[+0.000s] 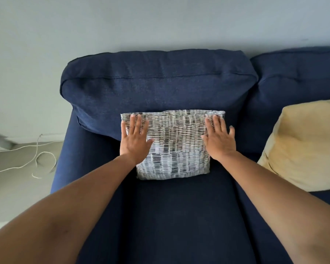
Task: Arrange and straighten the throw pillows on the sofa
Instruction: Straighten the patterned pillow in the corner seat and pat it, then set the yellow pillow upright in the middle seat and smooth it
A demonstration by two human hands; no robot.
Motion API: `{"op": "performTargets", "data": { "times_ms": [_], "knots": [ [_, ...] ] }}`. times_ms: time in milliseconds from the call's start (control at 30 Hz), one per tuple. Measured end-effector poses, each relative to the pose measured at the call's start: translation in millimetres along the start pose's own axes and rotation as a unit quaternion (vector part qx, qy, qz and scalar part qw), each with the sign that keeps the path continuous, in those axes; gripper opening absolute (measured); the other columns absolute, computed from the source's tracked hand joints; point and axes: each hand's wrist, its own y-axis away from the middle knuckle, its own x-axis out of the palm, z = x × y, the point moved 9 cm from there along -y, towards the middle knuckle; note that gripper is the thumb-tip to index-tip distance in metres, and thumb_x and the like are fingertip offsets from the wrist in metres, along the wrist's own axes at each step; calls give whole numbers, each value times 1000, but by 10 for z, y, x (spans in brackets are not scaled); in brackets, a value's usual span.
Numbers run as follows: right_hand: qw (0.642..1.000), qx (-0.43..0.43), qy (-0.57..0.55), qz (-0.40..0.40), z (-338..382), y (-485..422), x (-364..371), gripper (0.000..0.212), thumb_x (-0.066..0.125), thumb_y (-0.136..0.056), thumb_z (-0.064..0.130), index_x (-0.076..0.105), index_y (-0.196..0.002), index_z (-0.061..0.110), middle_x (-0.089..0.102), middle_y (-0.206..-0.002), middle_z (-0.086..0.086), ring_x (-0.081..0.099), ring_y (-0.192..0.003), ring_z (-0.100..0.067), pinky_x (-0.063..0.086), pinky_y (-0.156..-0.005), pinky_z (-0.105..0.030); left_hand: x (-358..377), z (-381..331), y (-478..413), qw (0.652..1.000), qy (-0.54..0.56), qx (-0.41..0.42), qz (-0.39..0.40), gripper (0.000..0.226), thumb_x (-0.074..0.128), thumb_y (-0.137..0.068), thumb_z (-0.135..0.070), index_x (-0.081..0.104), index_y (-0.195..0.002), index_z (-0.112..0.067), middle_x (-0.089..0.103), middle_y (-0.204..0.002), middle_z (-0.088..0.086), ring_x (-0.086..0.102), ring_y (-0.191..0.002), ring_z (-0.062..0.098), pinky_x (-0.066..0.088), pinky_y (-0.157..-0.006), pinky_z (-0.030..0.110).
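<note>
Leaning against the navy sofa (160,88) back cushion, patterned pillow (176,147) with left hand (134,138) and right hand (218,139) flat, fingers spread, near its side edges; yellow pillow (305,147) well apart at right, bare seat between.

two throw pillows (176,143), two back cushions (156,88), two hands (134,139), one cord (36,159).

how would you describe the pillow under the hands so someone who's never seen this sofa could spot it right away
Start at the navy blue sofa and its left back cushion. Leaning against that cushion's base sits the patterned pillow, with the left hand and right hand flat on it. Its black-and-white dashed weave sets it apart from the plain yellow pillow to the right.
</note>
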Motion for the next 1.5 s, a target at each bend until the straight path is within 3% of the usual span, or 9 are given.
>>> {"op": "performTargets", "data": {
  "times_ms": [233,367,600,833,1067,1233,1300,1400,1500],
  "knots": [
    [994,66,-77,-46,-676,385,-513,54,35,-103,41,26,-153,22,25,-162,-10,28,-144,-31,27,-108,-53,-715,-805,152,980,177,42,-83,52,49,-101,-34,41,-151,-23,37,-158,9,27,-148,29,16,-121,48],
    [983,118,-121,-72,-1352,570,-656,49,35,-104,37,34,-151,20,29,-160,-9,31,-143,-29,28,-109,-51,-922,-1406,118,973,214,44,-80,48,52,-100,-31,47,-148,-23,45,-152,6,39,-140,28,24,-117,46],
    [943,143,-209,-216,-2856,736,-1048,34,43,-101,23,57,-130,14,57,-134,-9,50,-125,-29,41,-97,-47,-1198,-2857,-197,943,324,19,-69,49,50,-101,-40,49,-146,-22,55,-143,6,49,-132,27,35,-111,46],
    [902,186,-277,-272,-4770,624,-1060,32,43,-100,18,58,-128,12,57,-131,-10,53,-119,-28,40,-98,-43,-931,-4262,-602,839,536,-95,5,69,42,-98,-62,34,-155,-25,42,-156,2,39,-142,21,32,-116,47],
    [870,265,-346,-228,-6098,422,-785,47,46,-99,28,42,-142,10,49,-141,-16,50,-125,-33,42,-100,-51,-652,-4737,-626,735,628,-251,-47,60,43,-97,-61,42,-145,-24,60,-133,-1,57,-121,23,45,-103,43],
    [825,284,-450,-188,-6416,145,-628,67,47,-98,39,21,-155,16,31,-159,-9,40,-140,-31,34,-111,-49,-635,-4766,-626,695,637,-308,-132,41,49,-100,-50,58,-118,-14,63,-94,-7,59,-90,16,47,-82,33],
    [822,288,-462,-164,-6419,65,-552,68,44,-99,42,16,-157,19,35,-158,-8,43,-138,-32,35,-111,-46,-656,-4755,-608,679,642,-324,-150,32,52,-99,-45,61,-100,-14,60,-82,-11,56,-78,10,47,-78,30],
    [810,294,-484,-156,-6432,-78,-448,59,46,-100,41,32,-151,15,52,-145,-8,53,-128,-33,41,-105,-43,-704,-4752,-642,660,641,-350,-176,26,58,-97,-39,59,-76,-23,62,-76,-11,56,-71,7,48,-74,28],
    [801,293,-480,-207,-6416,-97,-513,33,48,-100,34,54,-123,11,62,-110,1,61,-109,-29,44,-102,-46,-854,-4686,-677,654,635,-355,-208,25,60,-96,-35,61,-73,-28,63,-74,-12,57,-71,4,47,-74,24]
  ]
}}
